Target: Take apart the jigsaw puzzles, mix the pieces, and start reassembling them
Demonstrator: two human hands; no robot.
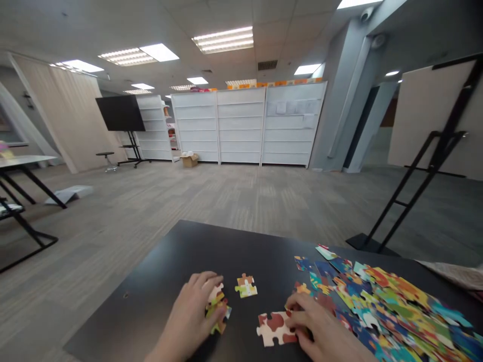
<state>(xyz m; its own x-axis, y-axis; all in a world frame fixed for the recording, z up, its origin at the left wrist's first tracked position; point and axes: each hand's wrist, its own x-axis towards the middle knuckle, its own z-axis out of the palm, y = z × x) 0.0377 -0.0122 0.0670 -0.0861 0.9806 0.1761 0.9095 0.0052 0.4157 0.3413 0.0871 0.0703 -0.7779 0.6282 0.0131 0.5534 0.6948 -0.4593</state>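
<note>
My left hand (190,311) rests on the dark table with its thumb and fingers closed around a few green, yellow and brown jigsaw puzzle pieces (218,307), partly covered by the fingers. Bent fingers of my right hand (319,322) grip the right end of a cream puzzle piece with red-brown patches (274,328), which seems joined to another under the fingertips. Between and beyond the hands lies a single white, brown and green puzzle piece (246,285). A big heap of colourful puzzle pieces (400,311) spreads to the right of my right hand.
The black table (151,291) has its far edge ahead of my hands. A whiteboard stand (422,181) rises at the right. Farther off are white shelving panels (241,125), a screen on a stand (121,113), a cardboard box (189,160) and another table (26,161).
</note>
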